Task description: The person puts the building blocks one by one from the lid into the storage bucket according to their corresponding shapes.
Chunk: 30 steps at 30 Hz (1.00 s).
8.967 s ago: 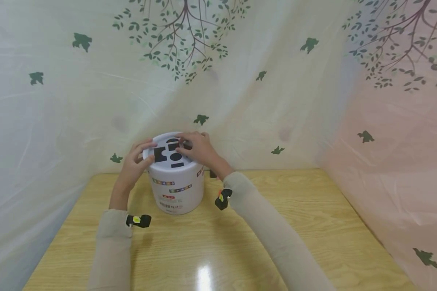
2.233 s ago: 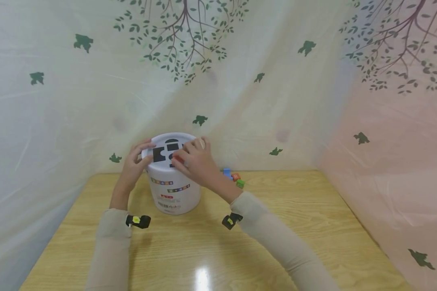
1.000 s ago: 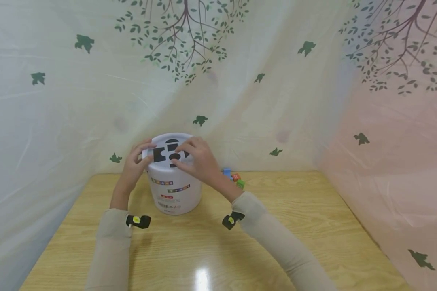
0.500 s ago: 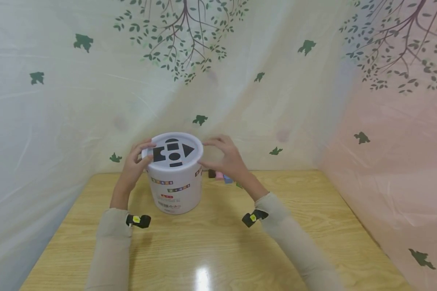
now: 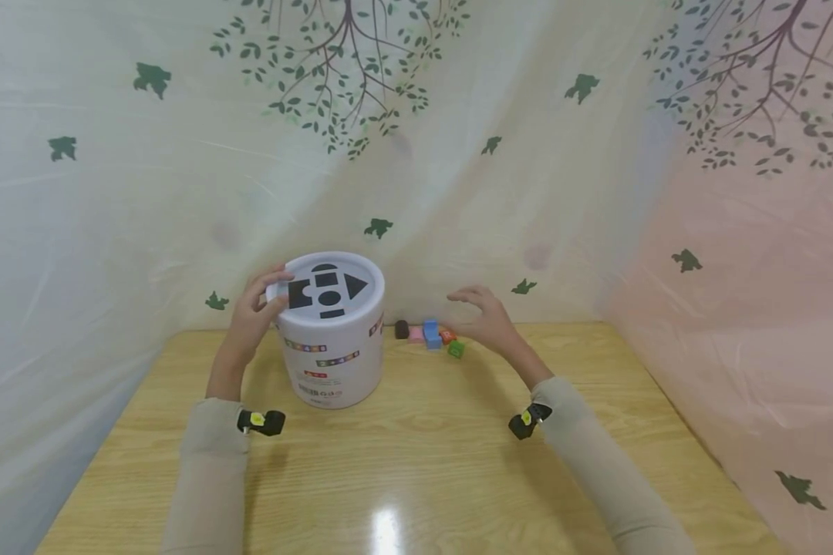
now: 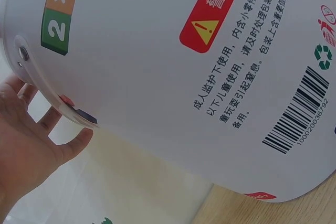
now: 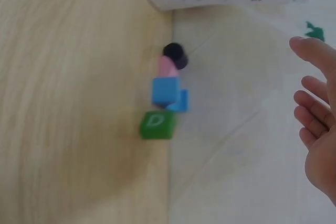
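Centrally on the light wooden desk (image 5: 416, 462) stands a tall white cylindrical tub (image 5: 333, 354), upright, its flat white lid (image 5: 328, 287) cut with black shape slots: a square, a triangle, a circle and others. The left hand (image 5: 255, 314) grips the lid's rim on the tub's left side, thumb on top and fingers curled round the edge; the left wrist view shows fingertips (image 6: 68, 100) touching the rim. The right hand (image 5: 482, 320) hovers apart from the tub, fingers spread and loosely relaxed, holding nothing. Just below its fingers a small row of blocks lies along the desk's far edge, by the leaf-printed curtain (image 5: 458, 154): a black cylinder block (image 5: 403, 329) nearest the tub, then a pink block (image 5: 416, 334), a blue cube (image 5: 431, 334), a red block (image 5: 447, 336) and a green cube (image 5: 456, 349).
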Each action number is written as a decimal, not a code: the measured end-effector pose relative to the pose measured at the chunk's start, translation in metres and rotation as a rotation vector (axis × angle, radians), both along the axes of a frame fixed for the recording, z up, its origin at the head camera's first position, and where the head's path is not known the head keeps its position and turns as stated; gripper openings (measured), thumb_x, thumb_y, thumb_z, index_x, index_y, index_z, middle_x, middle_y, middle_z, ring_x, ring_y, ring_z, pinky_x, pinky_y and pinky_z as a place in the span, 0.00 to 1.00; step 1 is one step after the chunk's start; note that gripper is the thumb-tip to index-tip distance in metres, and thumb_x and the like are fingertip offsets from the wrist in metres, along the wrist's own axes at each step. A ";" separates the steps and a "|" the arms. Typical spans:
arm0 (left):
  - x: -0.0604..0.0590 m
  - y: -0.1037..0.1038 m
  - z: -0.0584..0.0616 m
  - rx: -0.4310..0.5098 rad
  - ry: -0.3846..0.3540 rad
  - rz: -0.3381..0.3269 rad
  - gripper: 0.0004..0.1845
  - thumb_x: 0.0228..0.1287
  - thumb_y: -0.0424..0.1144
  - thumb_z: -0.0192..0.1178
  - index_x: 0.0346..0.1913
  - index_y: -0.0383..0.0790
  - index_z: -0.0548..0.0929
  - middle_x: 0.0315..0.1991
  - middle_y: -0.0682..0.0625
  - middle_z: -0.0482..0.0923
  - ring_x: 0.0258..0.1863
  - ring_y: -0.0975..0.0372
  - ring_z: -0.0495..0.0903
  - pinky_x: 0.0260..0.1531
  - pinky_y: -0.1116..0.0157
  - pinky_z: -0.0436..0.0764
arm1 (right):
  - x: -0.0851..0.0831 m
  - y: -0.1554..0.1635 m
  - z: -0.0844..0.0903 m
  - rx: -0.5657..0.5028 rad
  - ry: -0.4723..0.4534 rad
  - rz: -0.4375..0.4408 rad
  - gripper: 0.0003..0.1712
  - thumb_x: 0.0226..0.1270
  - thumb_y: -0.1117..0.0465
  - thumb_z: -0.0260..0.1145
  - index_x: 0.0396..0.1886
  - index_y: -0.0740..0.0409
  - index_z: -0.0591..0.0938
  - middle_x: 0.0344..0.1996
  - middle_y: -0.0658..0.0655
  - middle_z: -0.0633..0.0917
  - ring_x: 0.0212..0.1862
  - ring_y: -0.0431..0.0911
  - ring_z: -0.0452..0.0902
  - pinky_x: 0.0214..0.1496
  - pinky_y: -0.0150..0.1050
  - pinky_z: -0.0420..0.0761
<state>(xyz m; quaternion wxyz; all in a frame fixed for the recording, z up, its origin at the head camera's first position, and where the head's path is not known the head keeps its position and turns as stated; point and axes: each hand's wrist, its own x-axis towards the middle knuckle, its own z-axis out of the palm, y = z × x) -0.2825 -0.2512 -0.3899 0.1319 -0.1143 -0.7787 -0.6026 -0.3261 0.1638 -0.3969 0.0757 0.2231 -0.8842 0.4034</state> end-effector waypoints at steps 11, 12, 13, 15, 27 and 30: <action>0.000 -0.001 0.000 0.002 -0.013 0.000 0.24 0.74 0.38 0.53 0.69 0.36 0.71 0.81 0.47 0.52 0.81 0.46 0.47 0.76 0.32 0.49 | -0.012 0.015 -0.043 0.139 0.019 -0.014 0.25 0.60 0.61 0.76 0.56 0.67 0.84 0.56 0.67 0.82 0.62 0.63 0.74 0.67 0.62 0.75; 0.000 -0.001 0.000 0.003 -0.013 -0.001 0.24 0.74 0.38 0.53 0.69 0.36 0.71 0.82 0.46 0.52 0.81 0.46 0.47 0.76 0.32 0.49 | -0.012 0.016 -0.047 0.142 0.016 -0.016 0.25 0.60 0.62 0.76 0.56 0.68 0.84 0.56 0.67 0.82 0.61 0.63 0.74 0.66 0.63 0.75; 0.000 0.000 0.000 0.002 -0.013 -0.002 0.24 0.74 0.37 0.53 0.69 0.36 0.71 0.82 0.46 0.52 0.81 0.46 0.47 0.76 0.32 0.49 | -0.013 0.018 -0.050 0.139 0.007 -0.018 0.25 0.59 0.64 0.76 0.55 0.69 0.84 0.55 0.67 0.82 0.61 0.63 0.74 0.66 0.63 0.75; 0.000 0.000 0.001 0.003 -0.012 -0.003 0.24 0.74 0.38 0.53 0.69 0.36 0.71 0.82 0.46 0.52 0.81 0.46 0.47 0.76 0.32 0.49 | -0.014 0.021 -0.056 0.132 -0.009 -0.021 0.24 0.58 0.64 0.75 0.54 0.70 0.84 0.54 0.68 0.82 0.60 0.64 0.74 0.64 0.64 0.75; 0.000 0.000 0.000 0.005 -0.004 -0.006 0.24 0.74 0.38 0.53 0.69 0.35 0.71 0.81 0.46 0.52 0.81 0.46 0.48 0.75 0.32 0.50 | -0.025 0.034 -0.089 0.126 -0.017 -0.043 0.16 0.56 0.66 0.76 0.44 0.67 0.87 0.48 0.66 0.86 0.55 0.62 0.77 0.60 0.62 0.77; 0.000 0.000 0.000 0.006 -0.002 -0.007 0.24 0.74 0.38 0.53 0.69 0.35 0.71 0.82 0.46 0.52 0.81 0.45 0.47 0.75 0.31 0.50 | -0.025 0.034 -0.091 0.114 -0.031 -0.050 0.15 0.56 0.66 0.77 0.43 0.66 0.87 0.48 0.65 0.87 0.56 0.62 0.77 0.62 0.62 0.76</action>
